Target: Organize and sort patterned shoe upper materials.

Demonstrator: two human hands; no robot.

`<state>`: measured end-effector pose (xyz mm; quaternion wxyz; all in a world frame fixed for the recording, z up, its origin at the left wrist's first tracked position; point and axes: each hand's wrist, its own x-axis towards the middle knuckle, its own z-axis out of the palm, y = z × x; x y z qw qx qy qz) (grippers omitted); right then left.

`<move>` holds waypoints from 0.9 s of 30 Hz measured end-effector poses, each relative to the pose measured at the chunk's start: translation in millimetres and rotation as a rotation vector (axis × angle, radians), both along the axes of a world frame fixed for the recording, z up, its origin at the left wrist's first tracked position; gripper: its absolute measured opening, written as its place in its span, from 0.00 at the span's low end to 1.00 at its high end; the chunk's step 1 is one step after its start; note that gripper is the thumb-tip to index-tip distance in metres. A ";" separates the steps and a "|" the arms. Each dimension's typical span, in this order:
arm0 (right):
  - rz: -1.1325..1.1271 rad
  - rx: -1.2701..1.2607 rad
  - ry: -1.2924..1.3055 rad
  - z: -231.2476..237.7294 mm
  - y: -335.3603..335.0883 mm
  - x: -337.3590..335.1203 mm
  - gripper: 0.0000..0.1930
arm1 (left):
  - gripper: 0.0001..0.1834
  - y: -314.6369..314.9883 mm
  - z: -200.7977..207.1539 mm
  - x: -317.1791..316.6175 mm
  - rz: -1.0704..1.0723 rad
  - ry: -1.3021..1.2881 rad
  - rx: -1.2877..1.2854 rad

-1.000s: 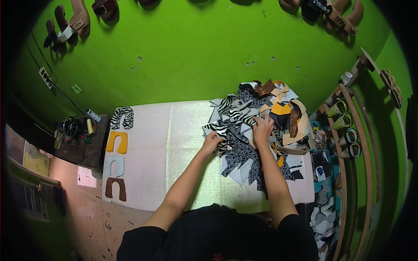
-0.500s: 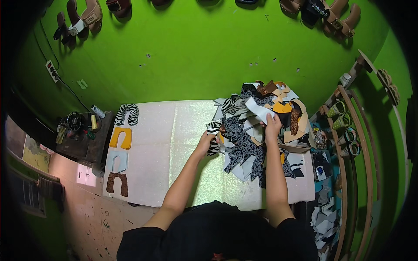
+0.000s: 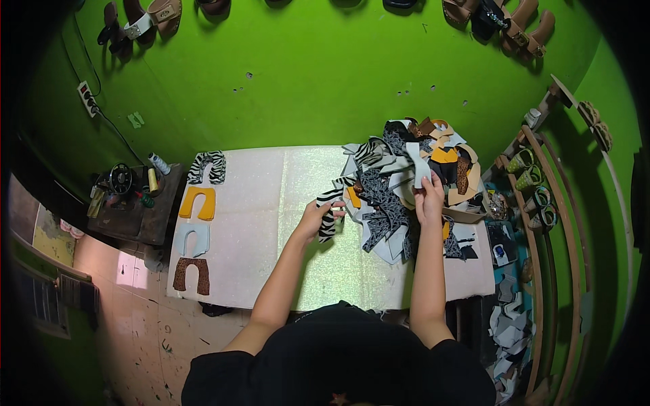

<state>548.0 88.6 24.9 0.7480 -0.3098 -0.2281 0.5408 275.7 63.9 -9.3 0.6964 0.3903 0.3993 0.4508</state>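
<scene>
Both arms reach forward: left hand [image 3: 315,220] fingers pinch a zebra-striped piece [image 3: 328,215], right hand [image 3: 429,200] fingers grip a grey piece [image 3: 416,162].

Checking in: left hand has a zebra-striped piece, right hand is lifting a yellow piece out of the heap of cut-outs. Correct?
Not quite. In the head view the right hand holds a pale grey piece, not a yellow one, above the heap of cut-outs. The rest stands: the left hand grips a zebra-striped piece.

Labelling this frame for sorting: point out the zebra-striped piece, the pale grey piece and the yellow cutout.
zebra-striped piece [image 3: 329,215], head view, striped middle by left hand.
pale grey piece [image 3: 416,164], head view, strip above right hand.
yellow cutout [image 3: 197,202], head view, its top bar.
</scene>
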 end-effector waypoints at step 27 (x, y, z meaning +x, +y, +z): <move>-0.048 0.398 -1.430 -31.4 -98.0 -139.9 0.23 | 0.15 -12.1 0.7 -65.8 0.080 -0.301 -0.071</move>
